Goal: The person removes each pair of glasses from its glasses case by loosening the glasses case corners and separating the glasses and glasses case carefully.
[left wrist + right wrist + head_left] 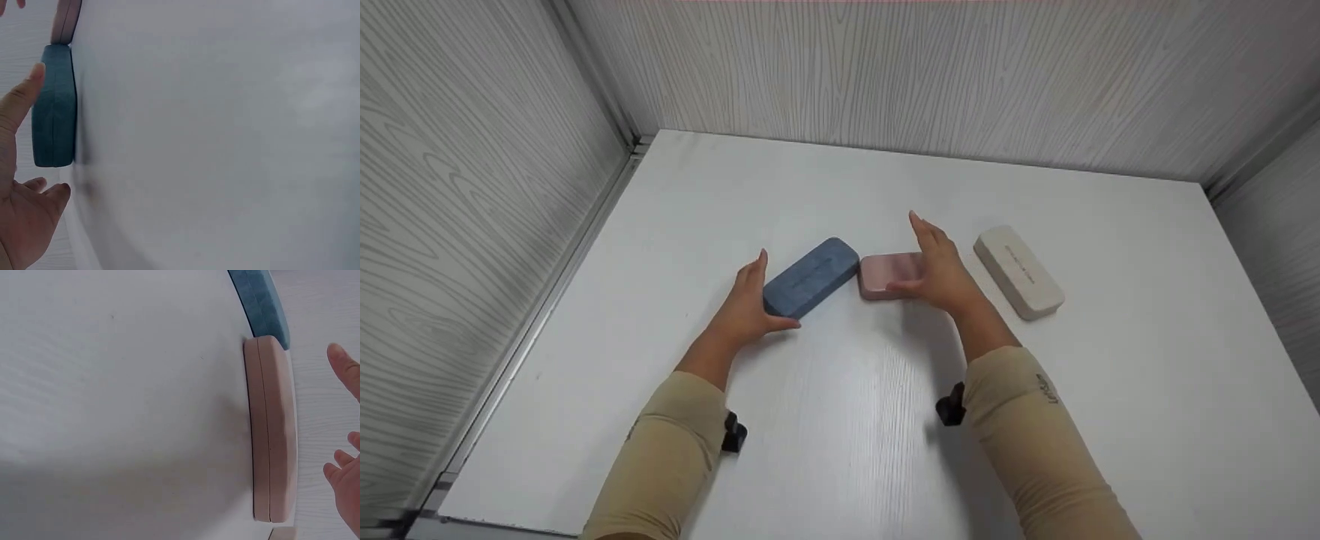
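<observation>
Sleeves (660, 450) of tan cloth on both forearms, slanting in from the near edge, dark lettering on the right one. Black fittings (952, 406) at the inner side of each. Left hand (746, 307) around the near end of the blue case (812, 277), thumb by the near edge and fingers by the left corner, spread apart rather than clamped; cannot tell about contact. Right hand (941, 270) above the right part of the pink case (881, 276), thumb and fingers wide apart, gripping nothing, with a gap to the case in the right wrist view. Blue case flat on the white tabletop (825, 450), slanted from near left to far right, faint lettering on top. Pink case flat too, just right of the far end of the blue one, at an angle to it; cannot tell whether touching or barely apart. Thin seam along its side, plain in the right wrist view. Beige case (1020, 271) farther right, slanted the opposite way to the blue, lettering along its top. Beyond the tabletop, grey wood-grain walls (930, 75), at the back and on both sides
</observation>
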`<state>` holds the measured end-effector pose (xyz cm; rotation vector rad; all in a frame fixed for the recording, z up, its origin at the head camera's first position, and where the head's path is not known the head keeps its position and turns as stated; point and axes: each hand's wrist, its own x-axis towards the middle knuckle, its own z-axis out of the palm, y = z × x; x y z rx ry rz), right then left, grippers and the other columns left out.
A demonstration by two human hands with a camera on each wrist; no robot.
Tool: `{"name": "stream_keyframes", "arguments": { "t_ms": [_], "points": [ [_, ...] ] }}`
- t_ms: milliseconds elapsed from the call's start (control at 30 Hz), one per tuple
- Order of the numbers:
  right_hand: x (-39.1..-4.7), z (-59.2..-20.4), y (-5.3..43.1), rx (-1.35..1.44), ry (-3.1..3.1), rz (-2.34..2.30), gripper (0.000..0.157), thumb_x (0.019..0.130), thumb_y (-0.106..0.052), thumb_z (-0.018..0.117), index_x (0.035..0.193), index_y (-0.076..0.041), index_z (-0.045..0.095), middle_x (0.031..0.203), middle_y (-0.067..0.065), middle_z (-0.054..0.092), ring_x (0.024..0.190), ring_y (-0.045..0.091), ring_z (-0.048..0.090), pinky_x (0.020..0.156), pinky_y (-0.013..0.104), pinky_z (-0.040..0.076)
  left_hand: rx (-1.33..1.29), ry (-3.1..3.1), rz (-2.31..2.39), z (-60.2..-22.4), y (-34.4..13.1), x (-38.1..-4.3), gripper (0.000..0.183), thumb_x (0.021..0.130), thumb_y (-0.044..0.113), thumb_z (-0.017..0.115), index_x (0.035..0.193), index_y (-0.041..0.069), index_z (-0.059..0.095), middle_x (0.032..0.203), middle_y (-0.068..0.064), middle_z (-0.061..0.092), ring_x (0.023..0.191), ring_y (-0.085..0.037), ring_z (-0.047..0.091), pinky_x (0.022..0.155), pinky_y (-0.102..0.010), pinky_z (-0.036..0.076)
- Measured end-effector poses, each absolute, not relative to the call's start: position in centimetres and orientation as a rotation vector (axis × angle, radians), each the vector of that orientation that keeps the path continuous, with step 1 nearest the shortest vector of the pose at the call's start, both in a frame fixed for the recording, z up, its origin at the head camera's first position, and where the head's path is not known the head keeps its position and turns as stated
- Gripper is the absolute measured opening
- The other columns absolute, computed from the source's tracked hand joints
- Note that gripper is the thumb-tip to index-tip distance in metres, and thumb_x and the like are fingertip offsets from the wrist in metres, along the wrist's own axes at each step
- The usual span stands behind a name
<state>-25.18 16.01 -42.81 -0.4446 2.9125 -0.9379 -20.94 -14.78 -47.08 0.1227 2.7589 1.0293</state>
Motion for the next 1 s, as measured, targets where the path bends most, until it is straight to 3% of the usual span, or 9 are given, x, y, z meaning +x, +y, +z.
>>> {"name": "stream_keyframes", "arguments": {
  "t_ms": [267,433,700,1000],
  "points": [
    [-25.0,-43.7,13.4,-0.487,2.847,-0.911,0.109,0.069,-0.043,0.077,0.147,-0.032,0.003,0.148,0.01,0.017,0.136,0.029,0.017,0.107,0.045,0.028,0.13,2.796,0.956,-47.7,-14.1,-21.2,0.103,0.069,0.035,0.079,0.145,0.006,0.015,0.141,-0.018,0.026,0.129,-0.028,0.029,0.109,-0.04,0.026],
    [-25.1,-44.0,12.3,-0.52,2.818,-0.893,0.108,0.07,-0.04,0.077,0.148,-0.029,0.003,0.148,0.011,0.019,0.135,0.028,0.02,0.107,0.044,0.028,0.133,2.797,0.926,-47.4,-14.1,-21.3,0.093,0.069,0.035,0.079,0.139,0.003,0.026,0.133,-0.015,0.033,0.121,-0.025,0.036,0.105,-0.039,0.031],
    [-25.8,-44.3,11.1,-0.524,2.758,-0.895,0.105,0.072,-0.035,0.077,0.148,-0.024,0.006,0.148,0.011,0.021,0.136,0.025,0.021,0.111,0.04,0.023,0.153,2.748,0.973,-47.2,-15.5,-21.5,0.091,0.069,0.03,0.08,0.14,0.005,0.027,0.136,-0.012,0.035,0.125,-0.023,0.035,0.108,-0.038,0.028],
    [-26.7,-44.8,10.6,-0.54,2.694,-0.948,0.096,0.074,-0.028,0.077,0.148,-0.02,0.016,0.145,0.001,0.031,0.135,0.017,0.024,0.11,0.034,0.024,0.136,2.638,1.196,-47.9,-17.4,-21.8,0.089,0.072,0.025,0.078,0.142,0.009,0.026,0.143,-0.01,0.031,0.131,-0.022,0.031,0.108,-0.034,0.028]
  ]
}}
